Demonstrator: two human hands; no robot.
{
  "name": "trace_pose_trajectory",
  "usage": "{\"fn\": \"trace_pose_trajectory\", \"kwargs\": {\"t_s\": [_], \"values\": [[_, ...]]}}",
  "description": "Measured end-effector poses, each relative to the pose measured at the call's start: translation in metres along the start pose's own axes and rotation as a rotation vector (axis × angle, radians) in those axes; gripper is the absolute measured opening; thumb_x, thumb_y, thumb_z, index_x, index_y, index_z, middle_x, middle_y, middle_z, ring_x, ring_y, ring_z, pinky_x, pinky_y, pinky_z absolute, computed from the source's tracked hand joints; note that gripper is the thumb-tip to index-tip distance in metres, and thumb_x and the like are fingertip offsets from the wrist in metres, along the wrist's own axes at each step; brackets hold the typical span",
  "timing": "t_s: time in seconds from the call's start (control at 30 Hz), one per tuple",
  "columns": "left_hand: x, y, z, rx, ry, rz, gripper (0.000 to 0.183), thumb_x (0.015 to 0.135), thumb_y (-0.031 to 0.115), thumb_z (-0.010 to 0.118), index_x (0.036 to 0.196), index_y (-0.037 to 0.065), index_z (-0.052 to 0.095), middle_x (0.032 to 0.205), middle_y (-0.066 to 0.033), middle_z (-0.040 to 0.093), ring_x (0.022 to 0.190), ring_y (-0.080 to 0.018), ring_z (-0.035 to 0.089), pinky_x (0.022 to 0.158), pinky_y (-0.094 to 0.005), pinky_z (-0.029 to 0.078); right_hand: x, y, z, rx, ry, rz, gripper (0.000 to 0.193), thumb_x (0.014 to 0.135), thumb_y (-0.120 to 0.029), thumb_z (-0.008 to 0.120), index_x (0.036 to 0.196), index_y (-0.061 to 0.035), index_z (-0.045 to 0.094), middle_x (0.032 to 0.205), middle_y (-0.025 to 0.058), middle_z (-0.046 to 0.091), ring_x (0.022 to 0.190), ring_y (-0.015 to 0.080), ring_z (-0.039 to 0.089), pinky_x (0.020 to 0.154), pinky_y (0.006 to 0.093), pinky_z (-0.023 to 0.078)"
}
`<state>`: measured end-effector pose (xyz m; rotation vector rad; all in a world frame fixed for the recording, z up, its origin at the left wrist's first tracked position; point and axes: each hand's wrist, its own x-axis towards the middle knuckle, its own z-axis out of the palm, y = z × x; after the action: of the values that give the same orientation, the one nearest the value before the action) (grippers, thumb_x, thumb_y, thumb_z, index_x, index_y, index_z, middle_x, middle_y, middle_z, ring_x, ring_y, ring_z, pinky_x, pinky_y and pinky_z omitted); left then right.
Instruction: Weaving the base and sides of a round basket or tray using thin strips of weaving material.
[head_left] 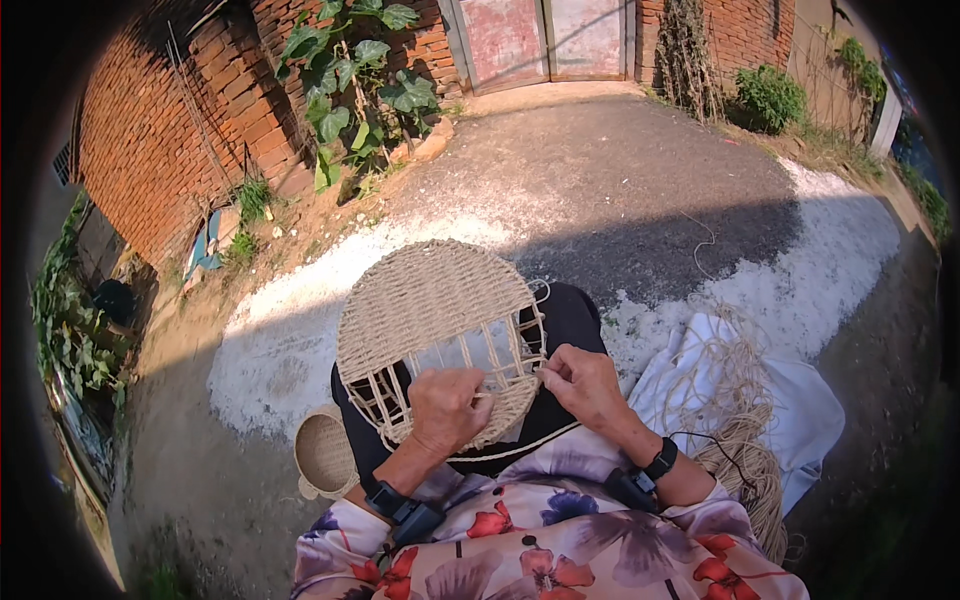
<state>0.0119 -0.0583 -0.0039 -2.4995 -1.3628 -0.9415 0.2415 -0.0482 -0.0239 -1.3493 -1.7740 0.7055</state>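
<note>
Across my lap lies a round, straw-coloured woven piece, its far part closely woven with cord. Nearer to me bare struts cross a gap, and a smaller woven section closes the near edge. My left hand is closed over the near section, thumb against the fingers; what it grips is hidden beneath it. At the right rim, thumb and forefinger of my right hand pinch the cord. A length of twisted cord curves along my waist below both hands.
On the ground to my right, a white cloth carries a tangled heap of loose cord. A small round woven basket stands by my left leg. Ahead are a leafy plant, brick walls and a faded double door.
</note>
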Motion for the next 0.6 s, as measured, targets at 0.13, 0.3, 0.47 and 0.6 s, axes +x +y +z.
{"fn": "trace_pose_trajectory", "kwargs": {"t_s": [0.13, 0.3, 0.47, 0.6], "values": [[-0.003, -0.003, -0.001, 0.002, 0.037, -0.016, 0.012, 0.066, 0.008, 0.072, 0.074, 0.008, 0.064, 0.064, -0.0054, 0.062, 0.059, -0.0249, 0.061, 0.057, -0.037, 0.043, 0.005, -0.001, 0.006, -0.116, -0.025, 0.0, 0.018, 0.084, -0.019, 0.069, 0.077, -0.0035, 0.063, 0.071, 0.0161, 0.068, 0.068, 0.0351, 0.069, 0.061, 0.0464, 0.052], [-0.013, -0.016, -0.013, -0.011, 0.034, -0.125, 0.008, 0.069, 0.005, 0.07, 0.074, 0.006, 0.064, 0.063, -0.0068, 0.061, 0.054, -0.0242, 0.06, 0.054, -0.0362, 0.044, -0.002, 0.019, -0.001, -0.312, 0.036, 0.014, 0.014, 0.083, -0.017, 0.07, 0.079, -0.0039, 0.065, 0.068, 0.0139, 0.066, 0.064, 0.0352, 0.066, 0.061, 0.0455, 0.052], [-0.015, -0.019, -0.029, -0.33, -0.076, -0.2, 0.007, 0.079, 0.003, 0.07, 0.085, 0.001, 0.069, 0.064, -0.0076, 0.06, 0.055, -0.0154, 0.059, 0.052, -0.0297, 0.047, 0.008, -0.025, -0.002, 0.026, 0.027, -0.27, 0.011, 0.082, -0.007, 0.068, 0.092, -0.0023, 0.064, 0.08, 0.012, 0.061, 0.066, 0.0339, 0.064, 0.061, 0.0448, 0.051], [-0.003, -0.008, -0.032, -0.56, -0.175, -0.315, 0.012, 0.084, 0.003, 0.07, 0.096, 0.0, 0.069, 0.08, -0.008, 0.068, 0.068, -0.0107, 0.064, 0.062, -0.0269, 0.052, 0.013, -0.045, 0.028, -0.072, -0.157, -0.503, 0.024, 0.083, -0.006, 0.069, 0.105, -0.0034, 0.062, 0.087, 0.0127, 0.057, 0.076, 0.0367, 0.063, 0.068, 0.0436, 0.052]]}}
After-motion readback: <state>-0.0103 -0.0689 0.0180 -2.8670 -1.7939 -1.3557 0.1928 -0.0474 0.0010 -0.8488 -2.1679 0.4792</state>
